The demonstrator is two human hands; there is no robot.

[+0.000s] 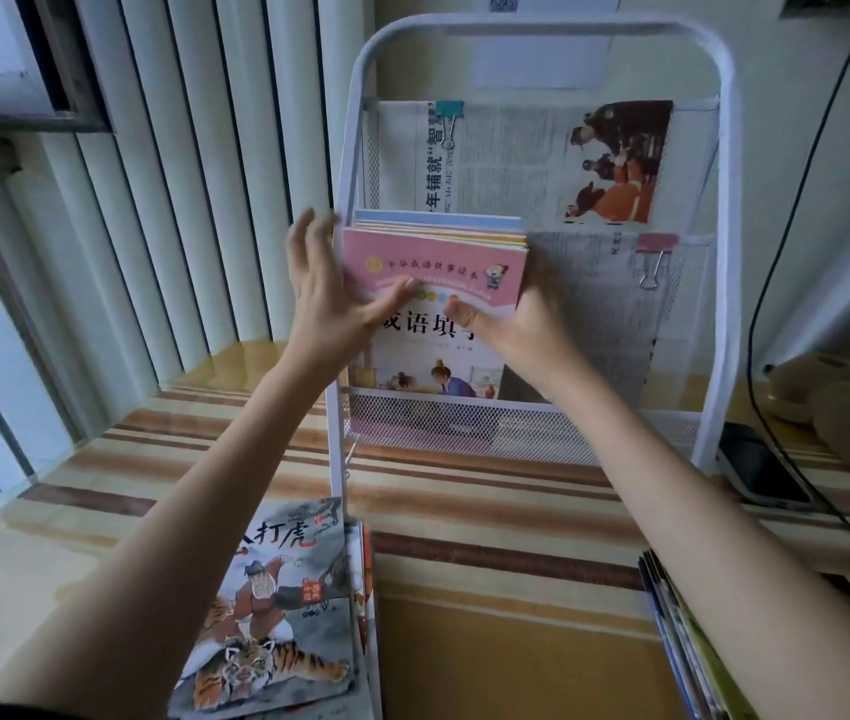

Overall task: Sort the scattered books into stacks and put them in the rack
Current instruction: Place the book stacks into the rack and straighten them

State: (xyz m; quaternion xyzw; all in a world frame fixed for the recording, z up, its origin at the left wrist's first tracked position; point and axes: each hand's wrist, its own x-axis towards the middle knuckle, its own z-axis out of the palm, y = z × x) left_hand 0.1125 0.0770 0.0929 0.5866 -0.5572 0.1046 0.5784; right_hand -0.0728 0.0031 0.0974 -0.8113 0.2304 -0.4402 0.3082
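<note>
A stack of thin books with a pink cover (433, 262) stands upright in the lower pocket of the white wire rack (724, 252). My left hand (324, 288) holds the stack's left edge, thumb across the cover and fingers spread beside it. My right hand (516, 319) grips the stack's right side, thumb on the cover and fingers behind. A tiger-picture book (277, 610) tops a stack on the table at the near left. Another stack of books (682, 641) lies at the near right, partly under my right forearm.
The rack stands on a striped table (490, 511). Clipped newspapers (516, 158) fill the rack's upper pocket and the right of the lower one. A phone (760, 470) and a tan plush toy (838, 402) lie to the right. A radiator (194, 174) and a window are on the left.
</note>
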